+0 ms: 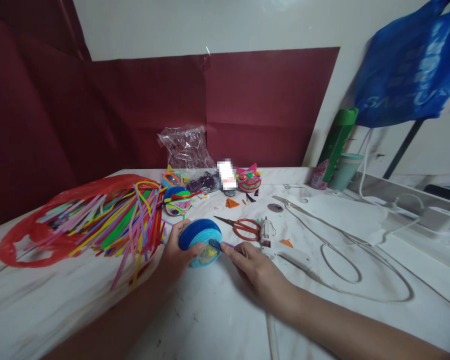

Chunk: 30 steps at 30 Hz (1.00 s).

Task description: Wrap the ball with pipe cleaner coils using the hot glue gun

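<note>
My left hand (pixel 180 255) is closed round the left side of a ball (pixel 200 226) wrapped in dark blue and light blue pipe cleaners. A yellowish, shiny patch shows uncovered on the ball's near side. My right hand (pixel 253 267) pinches a short blue strip (pixel 215 244), which looks like the end of a pipe cleaner, against that patch. Just beyond the right hand lie orange-handled scissors (pixel 245 228) and a white hot glue gun (pixel 268 232). A finished-looking blue, yellow and green ball (pixel 177 200) rests behind my left hand.
To the left, a red plastic bag (pixel 13 247) lies under many coloured pipe cleaners (pixel 116 225). Cords (pixel 345 275) loop across the right side. Behind are a pink cat-faced ball (pixel 249 177), clear plastic packaging (pixel 185 145), orange scraps (pixel 231 203) and a green spray can (pixel 333 147).
</note>
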Tool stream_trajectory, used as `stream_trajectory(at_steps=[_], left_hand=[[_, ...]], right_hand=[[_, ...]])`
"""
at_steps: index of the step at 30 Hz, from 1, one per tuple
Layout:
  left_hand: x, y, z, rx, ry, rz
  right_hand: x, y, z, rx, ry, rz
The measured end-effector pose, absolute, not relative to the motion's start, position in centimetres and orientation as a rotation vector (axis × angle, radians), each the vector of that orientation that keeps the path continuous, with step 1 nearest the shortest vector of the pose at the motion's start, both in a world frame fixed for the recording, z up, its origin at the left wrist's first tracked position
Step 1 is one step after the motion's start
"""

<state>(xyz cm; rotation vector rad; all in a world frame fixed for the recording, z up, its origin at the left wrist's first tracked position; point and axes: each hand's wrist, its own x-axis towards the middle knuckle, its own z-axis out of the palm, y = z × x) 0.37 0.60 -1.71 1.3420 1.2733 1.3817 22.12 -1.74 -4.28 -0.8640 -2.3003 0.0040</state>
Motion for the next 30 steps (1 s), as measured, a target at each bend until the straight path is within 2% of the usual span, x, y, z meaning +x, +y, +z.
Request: stream_trajectory(at_steps=[6,15,21,30], left_hand=[[0.59,0.63,-1.72,1.282,1.258,1.386],[0.82,0.54,-1.66,1.253,1.262,1.347],[0.89,0.46,-1.46,1.224,1.266,1.378],[0.8,0.11,-1.15,1.248,1.256,1.341]], right_hand=[[21.88,-1.59,-4.5,-0.858,-2.289,0.036],[22.47,-1.13,-4.65,-0.904,-2.343,-0.291],[22.46,-1.37,-4.27,-0.739,-2.233,-0.126],[22.42,-1.65,-4.16,-0.81,-2.254,-0.131]])
